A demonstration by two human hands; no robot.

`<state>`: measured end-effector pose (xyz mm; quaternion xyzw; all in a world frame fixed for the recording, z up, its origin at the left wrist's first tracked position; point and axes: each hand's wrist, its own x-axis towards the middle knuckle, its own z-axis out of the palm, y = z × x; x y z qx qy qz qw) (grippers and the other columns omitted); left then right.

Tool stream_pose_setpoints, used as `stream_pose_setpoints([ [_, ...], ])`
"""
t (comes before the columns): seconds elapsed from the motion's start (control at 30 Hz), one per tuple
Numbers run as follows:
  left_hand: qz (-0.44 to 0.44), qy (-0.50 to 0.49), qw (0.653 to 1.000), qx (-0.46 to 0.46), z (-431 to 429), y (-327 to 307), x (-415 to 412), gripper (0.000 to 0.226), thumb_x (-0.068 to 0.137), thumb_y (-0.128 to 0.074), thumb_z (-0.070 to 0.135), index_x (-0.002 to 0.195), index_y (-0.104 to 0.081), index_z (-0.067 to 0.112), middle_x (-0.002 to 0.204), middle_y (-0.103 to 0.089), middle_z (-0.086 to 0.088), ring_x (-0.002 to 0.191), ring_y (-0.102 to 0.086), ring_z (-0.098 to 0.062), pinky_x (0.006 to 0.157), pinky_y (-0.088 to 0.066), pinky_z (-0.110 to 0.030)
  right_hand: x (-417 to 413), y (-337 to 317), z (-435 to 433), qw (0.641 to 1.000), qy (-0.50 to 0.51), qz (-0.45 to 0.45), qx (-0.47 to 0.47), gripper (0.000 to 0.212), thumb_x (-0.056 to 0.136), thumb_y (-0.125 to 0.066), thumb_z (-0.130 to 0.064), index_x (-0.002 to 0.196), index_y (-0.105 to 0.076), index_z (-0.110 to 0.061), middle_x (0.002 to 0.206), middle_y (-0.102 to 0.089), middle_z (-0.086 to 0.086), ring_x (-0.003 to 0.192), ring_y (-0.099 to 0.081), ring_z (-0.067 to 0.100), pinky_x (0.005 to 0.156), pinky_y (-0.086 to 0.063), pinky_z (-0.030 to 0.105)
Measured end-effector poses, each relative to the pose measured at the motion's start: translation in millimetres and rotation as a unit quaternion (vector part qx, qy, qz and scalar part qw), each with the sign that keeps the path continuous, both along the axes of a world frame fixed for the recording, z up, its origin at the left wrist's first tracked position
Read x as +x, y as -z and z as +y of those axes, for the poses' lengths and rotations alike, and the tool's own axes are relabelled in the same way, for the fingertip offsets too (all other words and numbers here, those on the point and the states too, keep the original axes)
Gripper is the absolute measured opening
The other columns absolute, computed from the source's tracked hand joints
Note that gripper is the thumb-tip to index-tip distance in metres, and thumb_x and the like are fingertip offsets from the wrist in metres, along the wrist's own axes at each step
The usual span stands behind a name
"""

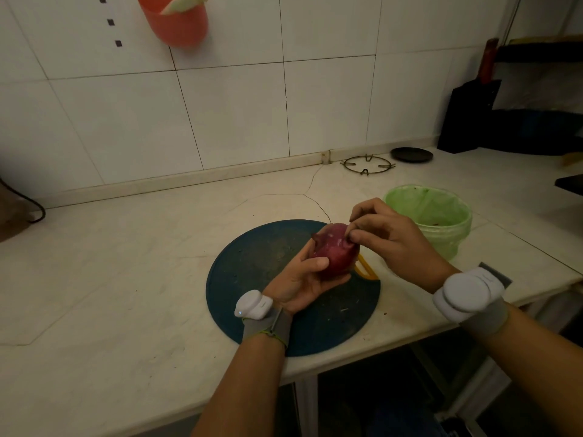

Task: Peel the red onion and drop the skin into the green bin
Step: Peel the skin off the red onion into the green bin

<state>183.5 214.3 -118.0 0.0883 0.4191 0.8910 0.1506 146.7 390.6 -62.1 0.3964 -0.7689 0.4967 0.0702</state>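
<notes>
My left hand [299, 279] holds the red onion [334, 252] from below, a little above the round dark blue cutting board [252, 279]. Its thumb lies across the onion's front. My right hand [388, 238] comes in from the right, and its fingertips pinch the skin at the onion's upper right side. A pointed bit of skin sticks out at the onion's top left. The green bin [441, 216] stands on the counter just right of my right hand, with a green liner and some dark scraps at its bottom.
A yellow-handled tool [366, 269] lies on the board, partly hidden under the onion. A metal burner ring [367, 165] and a black lid [411, 154] sit by the tiled wall. A dark knife block [467, 118] stands at the back right. An orange container [176, 23] hangs on the wall.
</notes>
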Motion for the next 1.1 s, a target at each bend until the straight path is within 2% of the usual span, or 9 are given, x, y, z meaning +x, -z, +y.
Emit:
stream_pose_setpoints([
  [0.17,-0.013,-0.024,0.997,0.076,-1.8,1.1,0.5,0.093,0.033,-0.096,0.015,0.117,-0.057,0.018,0.108,-0.067,-0.019,0.091,-0.068,-0.034,0.066,-0.059,-0.034,-5.1,-1.4,7.9,1.000,0.012,-0.021,-0.002,0.016,0.088,-0.059,-0.010,0.083,-0.066,-0.023,0.100,-0.052,-0.003,0.091,-0.054,0.007,0.078,-0.048,0.026],
  [0.27,-0.026,-0.033,0.990,0.137,-2.8,1.0,2.0,0.078,0.023,-0.098,0.015,0.096,-0.074,0.011,0.095,-0.070,-0.022,0.081,-0.070,-0.035,0.059,-0.059,-0.033,-5.5,-2.4,12.1,0.999,0.029,-0.006,0.021,0.019,0.087,-0.059,-0.011,0.082,-0.063,-0.029,0.100,-0.053,-0.004,0.091,-0.053,0.005,0.077,-0.047,0.024],
  [0.33,-0.036,-0.042,0.987,0.152,-2.1,1.9,1.9,0.071,0.019,-0.098,0.017,0.086,-0.078,0.007,0.093,-0.070,-0.023,0.078,-0.070,-0.034,0.056,-0.059,-0.032,-4.6,-3.7,14.2,0.999,0.033,-0.003,0.025,0.019,0.088,-0.058,-0.012,0.082,-0.063,-0.030,0.100,-0.053,-0.006,0.090,-0.053,0.005,0.074,-0.047,0.024],
  [0.43,-0.058,-0.071,0.979,0.180,-2.0,2.4,2.2,0.086,0.017,-0.097,0.019,0.097,-0.071,0.005,0.094,-0.068,-0.027,0.075,-0.070,-0.036,0.050,-0.058,-0.032,-3.7,-5.1,14.9,0.999,0.033,0.002,0.027,0.019,0.088,-0.058,-0.011,0.081,-0.063,-0.028,0.100,-0.055,-0.007,0.091,-0.054,0.005,0.073,-0.048,0.024],
  [0.6,-0.074,-0.095,0.970,0.209,-1.9,0.4,0.6,0.103,0.020,-0.098,0.022,0.113,-0.055,0.006,0.100,-0.065,-0.027,0.076,-0.070,-0.034,0.050,-0.058,-0.031,5.4,-11.4,10.8,0.998,-0.040,-0.049,-0.002,0.017,0.090,-0.052,-0.002,0.086,-0.064,-0.013,0.114,-0.059,-0.004,0.088,-0.057,-0.001,0.069,-0.045,0.014],
  [0.77,-0.081,-0.099,0.968,0.214,-4.3,4.1,-1.0,0.109,0.026,-0.098,0.027,0.122,-0.049,0.011,0.108,-0.059,-0.024,0.080,-0.068,-0.030,0.053,-0.058,-0.029,12.4,-13.3,-0.7,0.985,-0.118,-0.122,-0.033,0.012,0.093,-0.047,-0.005,0.094,-0.059,-0.005,0.100,-0.069,0.005,0.088,-0.065,0.018,0.074,-0.051,0.024],
  [0.87,-0.073,-0.112,0.968,0.214,-4.5,4.6,-2.5,0.105,0.029,-0.097,0.031,0.121,-0.051,0.011,0.106,-0.060,-0.023,0.080,-0.068,-0.029,0.055,-0.059,-0.030,13.9,-13.8,-3.7,0.991,-0.076,-0.106,0.005,0.013,0.093,-0.049,-0.004,0.093,-0.060,-0.010,0.086,-0.069,0.004,0.082,-0.066,0.017,0.075,-0.053,0.025],
  [0.97,-0.076,-0.112,0.962,0.237,-5.7,6.9,-3.8,0.105,0.033,-0.095,0.036,0.124,-0.050,0.007,0.107,-0.060,-0.020,0.080,-0.067,-0.027,0.058,-0.059,-0.029,15.1,-12.6,-3.6,0.995,-0.035,-0.082,0.054,0.013,0.092,-0.052,-0.007,0.088,-0.060,-0.017,0.076,-0.066,-0.002,0.069,-0.063,0.009,0.067,-0.050,0.018],
  [1.1,-0.078,-0.086,0.962,0.248,-6.7,8.5,-4.6,0.101,0.039,-0.094,0.038,0.125,-0.052,0.007,0.111,-0.060,-0.017,0.083,-0.066,-0.025,0.057,-0.058,-0.026,13.1,-20.4,6.7,0.995,0.048,-0.058,0.062,0.013,0.091,-0.055,-0.010,0.087,-0.060,-0.021,0.073,-0.064,-0.005,0.065,-0.061,-0.001,0.061,-0.046,0.010],
])
